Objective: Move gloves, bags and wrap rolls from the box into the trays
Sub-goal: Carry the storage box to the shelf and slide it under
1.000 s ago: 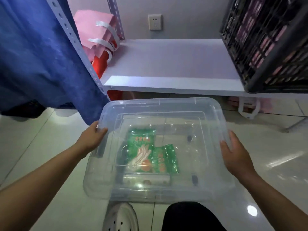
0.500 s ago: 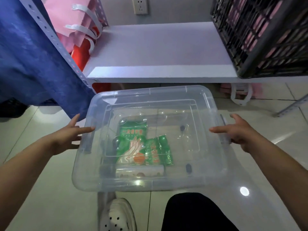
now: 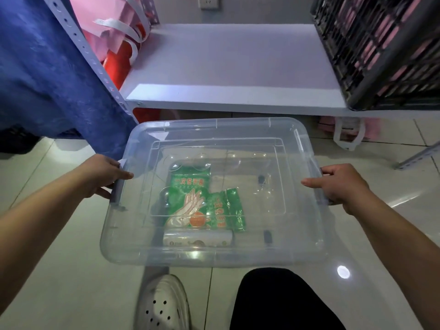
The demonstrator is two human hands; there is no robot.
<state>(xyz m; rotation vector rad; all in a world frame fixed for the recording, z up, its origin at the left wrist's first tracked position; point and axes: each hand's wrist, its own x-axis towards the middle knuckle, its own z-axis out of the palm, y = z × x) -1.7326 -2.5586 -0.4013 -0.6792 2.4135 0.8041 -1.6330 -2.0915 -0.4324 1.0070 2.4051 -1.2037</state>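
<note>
1. Clearly the lidded box (image 3: 215, 191) could tip or a latch snap loose if one side lifts first, sliding the green glove packs (image 3: 190, 198) and wrap roll (image 3: 197, 238) inside.
2. Left hand (image 3: 102, 177) fingers curl round the left latch; right hand (image 3: 338, 184) fingers curl round the right edge, thumb on the lid.

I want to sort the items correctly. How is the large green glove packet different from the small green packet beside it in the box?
The large green glove packet is bigger and shows a printed picture of hands; the small green packet is narrower and shows only text. The large one lies flat, while the small one looks creased and shiny. Both are green, lie side by side and touching on the bottom of the clear box, under its lid.
</note>
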